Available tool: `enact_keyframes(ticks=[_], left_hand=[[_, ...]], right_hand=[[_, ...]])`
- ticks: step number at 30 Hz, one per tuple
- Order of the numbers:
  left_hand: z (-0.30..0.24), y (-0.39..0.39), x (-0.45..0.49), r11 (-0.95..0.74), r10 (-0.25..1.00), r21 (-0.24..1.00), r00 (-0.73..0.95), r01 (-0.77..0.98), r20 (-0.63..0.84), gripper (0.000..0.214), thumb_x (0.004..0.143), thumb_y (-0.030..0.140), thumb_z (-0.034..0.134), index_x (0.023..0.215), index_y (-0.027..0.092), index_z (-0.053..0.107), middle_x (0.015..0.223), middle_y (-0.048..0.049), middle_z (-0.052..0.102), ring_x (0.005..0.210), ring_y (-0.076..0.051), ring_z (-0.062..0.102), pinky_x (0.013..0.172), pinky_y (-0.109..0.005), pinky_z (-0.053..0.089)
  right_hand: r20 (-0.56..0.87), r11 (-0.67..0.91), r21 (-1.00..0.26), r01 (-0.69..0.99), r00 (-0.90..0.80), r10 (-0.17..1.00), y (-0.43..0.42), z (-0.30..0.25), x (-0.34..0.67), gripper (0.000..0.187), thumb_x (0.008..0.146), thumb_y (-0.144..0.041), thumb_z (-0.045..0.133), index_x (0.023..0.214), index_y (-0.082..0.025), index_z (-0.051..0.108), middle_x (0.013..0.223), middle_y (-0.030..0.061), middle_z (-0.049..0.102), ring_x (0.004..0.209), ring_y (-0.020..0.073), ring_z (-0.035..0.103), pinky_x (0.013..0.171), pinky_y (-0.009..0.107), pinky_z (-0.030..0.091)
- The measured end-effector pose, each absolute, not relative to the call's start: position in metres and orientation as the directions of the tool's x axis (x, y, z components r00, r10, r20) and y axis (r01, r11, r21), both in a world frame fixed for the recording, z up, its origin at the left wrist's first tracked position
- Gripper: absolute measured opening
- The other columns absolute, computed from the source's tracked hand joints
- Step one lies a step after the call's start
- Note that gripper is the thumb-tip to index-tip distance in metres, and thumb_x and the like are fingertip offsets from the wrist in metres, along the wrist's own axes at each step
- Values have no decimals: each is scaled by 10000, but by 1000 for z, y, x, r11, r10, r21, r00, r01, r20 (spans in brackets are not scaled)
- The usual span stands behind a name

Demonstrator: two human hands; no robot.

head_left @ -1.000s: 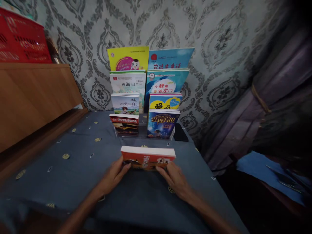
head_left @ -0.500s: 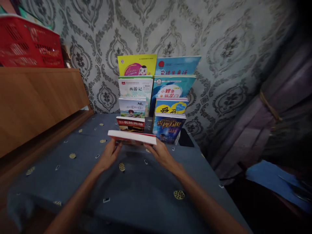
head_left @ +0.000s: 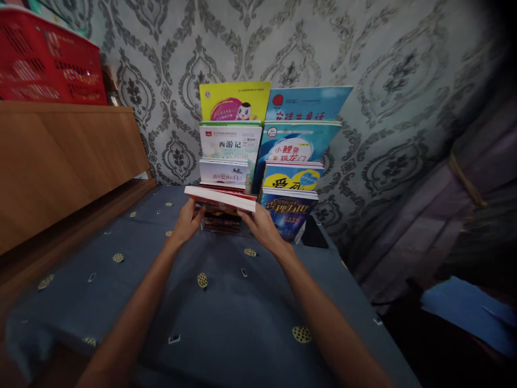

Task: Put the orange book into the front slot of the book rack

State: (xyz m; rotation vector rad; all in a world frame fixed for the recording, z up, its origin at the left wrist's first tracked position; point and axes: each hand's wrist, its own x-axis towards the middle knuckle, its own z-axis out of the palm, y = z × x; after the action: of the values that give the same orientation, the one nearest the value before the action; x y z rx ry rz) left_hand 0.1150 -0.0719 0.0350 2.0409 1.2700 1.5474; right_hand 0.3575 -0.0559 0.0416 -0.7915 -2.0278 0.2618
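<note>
1. A red basket (head_left: 48, 64) sits on the wooden cabinet (head_left: 60, 161) at the left.
2. Grey damask wallpaper (head_left: 383, 81) covers the back wall.
3. A black flat object (head_left: 314, 237) lies on the blue dotted cloth (head_left: 226, 318).
4. A purple curtain (head_left: 444, 215) hangs at the right, tied with a cord (head_left: 464, 180), above a blue sheet (head_left: 464, 310).

Nine books (head_left: 221, 198), two hands (head_left: 188, 220), one crate (head_left: 48, 67)

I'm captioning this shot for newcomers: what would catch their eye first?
The left hand and right hand hold a red book level, just before a tiered display of colourful books at the patterned wall. A red basket sits on the wooden cabinet, far left.
</note>
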Motion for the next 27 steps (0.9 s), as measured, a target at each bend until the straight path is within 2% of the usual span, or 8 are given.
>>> enact_keyframes(ticks=[4,8,16,23,27], left_hand=[[30,-62,113,-555,783,659,51,508,620,467,950,508,459,1267,169,511,1171,-126,652,1052,-248,613,887,-372,502],[23,-58,111,-548,776,636,46,543,629,471,949,480,463,1301,168,479,1187,-129,643,1052,-250,609,908,-375,486],[4,-52,113,-504,740,580,-25,640,672,305,972,411,466,1179,189,487,955,-62,656,852,-206,637,766,-337,513],[4,-49,115,-490,670,467,-25,736,742,283,968,304,479,1222,179,494,1091,-111,640,1024,-241,626,905,-404,513],[5,-49,118,-460,666,461,-49,759,745,444,937,244,518,1362,179,410,1169,-123,620,1035,-239,626,927,-423,516]], right_hand=[[651,737,-513,440,-360,668,-46,32,356,223,979,-335,483,1138,-214,583,1050,100,691,991,276,639,869,418,514],[633,727,-541,422,-365,683,-43,25,352,229,982,-309,462,1153,-182,545,1095,122,677,1016,267,633,878,396,499],[606,666,-550,504,-307,733,-42,18,341,228,984,-266,453,1199,-195,476,1134,117,629,1049,241,602,906,382,480],[538,514,-507,692,-212,816,-47,17,332,194,992,-297,418,1102,-159,497,1109,168,610,992,279,616,831,405,498],[504,431,-464,774,-170,847,-47,17,330,166,981,-283,437,1060,-155,507,1064,164,624,929,270,631,782,376,494]])
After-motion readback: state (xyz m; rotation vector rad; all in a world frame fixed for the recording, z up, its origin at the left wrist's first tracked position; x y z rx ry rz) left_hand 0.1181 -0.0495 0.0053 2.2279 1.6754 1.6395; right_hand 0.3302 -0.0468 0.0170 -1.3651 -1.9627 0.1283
